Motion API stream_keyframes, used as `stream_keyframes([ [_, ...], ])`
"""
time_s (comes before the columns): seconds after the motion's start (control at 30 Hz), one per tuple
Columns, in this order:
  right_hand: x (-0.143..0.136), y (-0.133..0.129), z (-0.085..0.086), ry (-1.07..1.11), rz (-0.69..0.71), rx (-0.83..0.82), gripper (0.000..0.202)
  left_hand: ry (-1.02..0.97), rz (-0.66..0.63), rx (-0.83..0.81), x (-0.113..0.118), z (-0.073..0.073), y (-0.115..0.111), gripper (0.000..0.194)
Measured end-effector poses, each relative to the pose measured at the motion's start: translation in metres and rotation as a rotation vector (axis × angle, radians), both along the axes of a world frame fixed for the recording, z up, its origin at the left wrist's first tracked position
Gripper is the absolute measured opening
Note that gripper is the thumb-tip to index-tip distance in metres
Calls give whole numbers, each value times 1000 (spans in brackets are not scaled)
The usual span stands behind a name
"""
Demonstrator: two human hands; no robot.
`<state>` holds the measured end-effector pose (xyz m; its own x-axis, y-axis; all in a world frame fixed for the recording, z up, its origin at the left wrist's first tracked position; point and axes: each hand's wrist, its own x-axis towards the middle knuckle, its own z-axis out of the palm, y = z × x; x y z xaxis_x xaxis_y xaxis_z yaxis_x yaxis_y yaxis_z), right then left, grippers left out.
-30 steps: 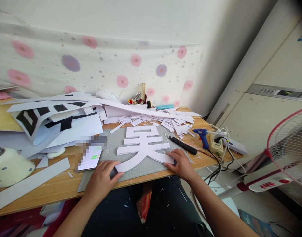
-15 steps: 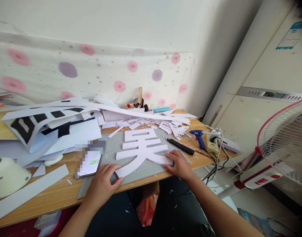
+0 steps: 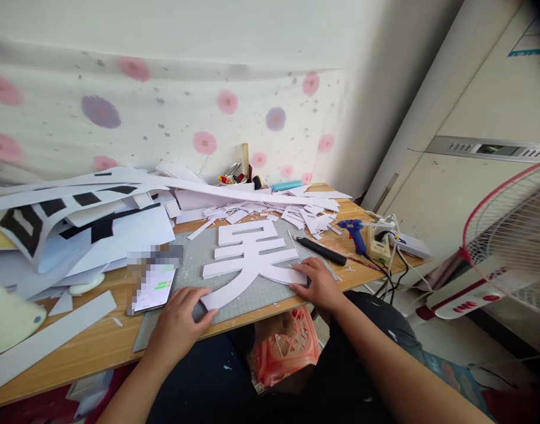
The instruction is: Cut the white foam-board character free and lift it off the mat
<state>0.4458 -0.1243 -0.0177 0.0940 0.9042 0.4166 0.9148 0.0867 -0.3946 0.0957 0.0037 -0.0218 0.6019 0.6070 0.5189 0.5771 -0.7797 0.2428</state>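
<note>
Desk [image 3: 97, 341] shifted left, hands still on cutout [image 3: 247, 259]

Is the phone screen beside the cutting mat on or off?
On: the phone lies face up with its screen lit, showing a white display with a green patch.

I see the cut-out character [image 3: 252, 256] lying on the cutting mat [image 3: 199, 250] on the bench [image 3: 93, 341], phone [image 3: 153, 287] to its left, knife [image 3: 320, 251] and glue gun [image 3: 354, 232] right, scraps [image 3: 270, 209] behind.

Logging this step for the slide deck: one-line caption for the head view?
Both hands, left hand and right hand, press a white cut-out character flat on the grey cutting mat.
</note>
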Motion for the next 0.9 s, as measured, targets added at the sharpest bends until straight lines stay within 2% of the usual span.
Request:
stream_keyframes([
  [0.2,0,-4,1,27,10,1,37,30,43,16,-3,-4,3,33],
  [0.43,0,-7,2,21,40,9,33,60,105,-59,3,6,-1,28],
  [0.57,-1,-8,6,53,41,-36,30,97,116,-95,-1,6,1,30],
  [0.9,-4,-8,11,80,49,-90,29,15,118,-82,-10,1,2,31],
])
